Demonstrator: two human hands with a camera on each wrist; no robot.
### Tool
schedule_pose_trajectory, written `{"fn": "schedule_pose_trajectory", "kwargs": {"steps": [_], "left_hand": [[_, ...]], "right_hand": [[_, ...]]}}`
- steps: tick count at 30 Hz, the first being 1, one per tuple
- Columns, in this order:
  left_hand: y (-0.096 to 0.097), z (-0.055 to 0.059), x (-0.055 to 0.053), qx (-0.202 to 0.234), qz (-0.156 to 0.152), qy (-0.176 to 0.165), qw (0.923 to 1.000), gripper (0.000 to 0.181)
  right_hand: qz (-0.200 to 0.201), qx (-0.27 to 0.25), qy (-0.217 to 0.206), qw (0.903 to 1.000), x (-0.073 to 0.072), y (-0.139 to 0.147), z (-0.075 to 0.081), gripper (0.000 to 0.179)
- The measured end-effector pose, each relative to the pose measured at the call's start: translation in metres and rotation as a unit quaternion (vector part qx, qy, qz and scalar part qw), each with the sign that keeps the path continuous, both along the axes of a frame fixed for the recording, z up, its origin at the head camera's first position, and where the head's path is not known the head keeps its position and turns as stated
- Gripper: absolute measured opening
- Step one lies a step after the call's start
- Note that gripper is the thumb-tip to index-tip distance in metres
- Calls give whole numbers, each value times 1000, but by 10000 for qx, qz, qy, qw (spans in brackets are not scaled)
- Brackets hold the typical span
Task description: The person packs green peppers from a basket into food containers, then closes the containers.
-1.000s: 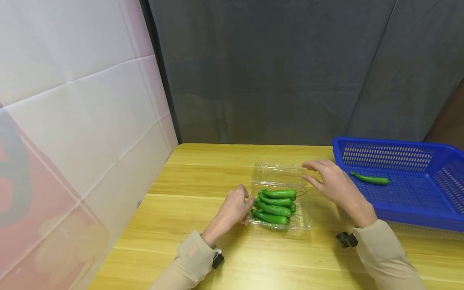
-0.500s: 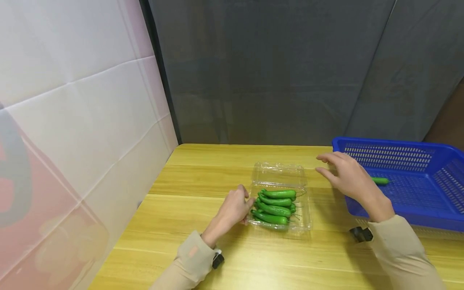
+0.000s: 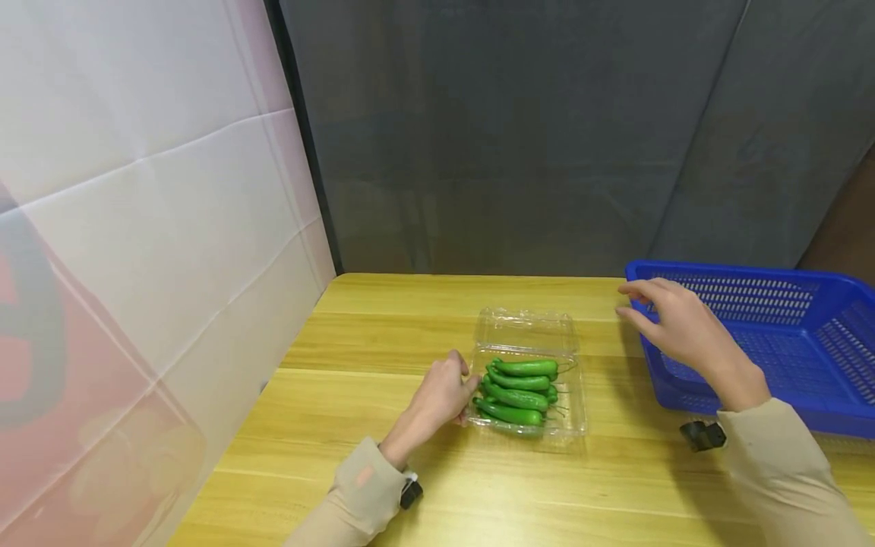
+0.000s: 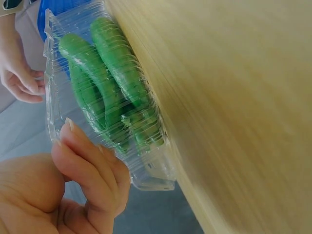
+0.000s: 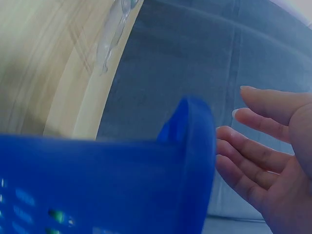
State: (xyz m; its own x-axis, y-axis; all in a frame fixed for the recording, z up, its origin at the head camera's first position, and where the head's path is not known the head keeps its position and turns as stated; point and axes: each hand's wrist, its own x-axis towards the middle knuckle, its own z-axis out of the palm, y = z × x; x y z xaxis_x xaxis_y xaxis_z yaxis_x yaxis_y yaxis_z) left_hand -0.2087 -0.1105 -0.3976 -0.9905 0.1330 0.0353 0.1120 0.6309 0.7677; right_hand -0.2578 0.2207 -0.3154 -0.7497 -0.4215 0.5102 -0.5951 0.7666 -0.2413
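A clear plastic clamshell container [image 3: 574, 414] lies with its lid [image 3: 526, 330] folded back on the wooden table. Several green chili peppers [image 3: 516, 397] lie side by side in its base. At the container's left rim, my left hand [image 3: 440, 387] pinches the edge; in the left wrist view its curled fingers [image 4: 95, 168] touch the ribbed wall. My right hand [image 3: 687, 327] hovers, fingers spread and holding nothing, over the left rim of a blue plastic basket [image 3: 772, 304]. In the right wrist view, a bit of green pepper [image 5: 57, 215] shows through the basket's slots.
The basket stands at the table's right side, a short gap from the container. A grey curtain [image 3: 506, 137] hangs behind the table [image 3: 390, 327], and a pale printed sheet [image 3: 157, 197] hangs along the left.
My right hand has moved right, from beside the container's lid to above the basket's left rim, now hiding the pepper there from the head view. My left hand has stayed in place.
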Motion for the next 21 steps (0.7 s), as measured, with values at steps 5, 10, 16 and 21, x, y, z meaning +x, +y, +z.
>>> {"fn": "schedule_pose_trajectory", "kwargs": {"steps": [5, 10, 16, 21], "left_hand": [[0, 0, 0, -24, 3, 29, 10000, 20], [0, -1, 0, -31, 19, 17, 10000, 20], [0, 0, 0, -52, 26, 16, 10000, 20], [1, 0, 0, -41, 29, 24, 10000, 21]], "right_hand": [[-86, 58, 35, 9999, -3, 10, 3, 30], [-168, 164, -88, 9997, -6, 19, 6, 31], [-332, 277, -284, 9987, -10, 30, 10, 32], [-465, 416, -392, 9973, -17, 39, 12, 34]]}}
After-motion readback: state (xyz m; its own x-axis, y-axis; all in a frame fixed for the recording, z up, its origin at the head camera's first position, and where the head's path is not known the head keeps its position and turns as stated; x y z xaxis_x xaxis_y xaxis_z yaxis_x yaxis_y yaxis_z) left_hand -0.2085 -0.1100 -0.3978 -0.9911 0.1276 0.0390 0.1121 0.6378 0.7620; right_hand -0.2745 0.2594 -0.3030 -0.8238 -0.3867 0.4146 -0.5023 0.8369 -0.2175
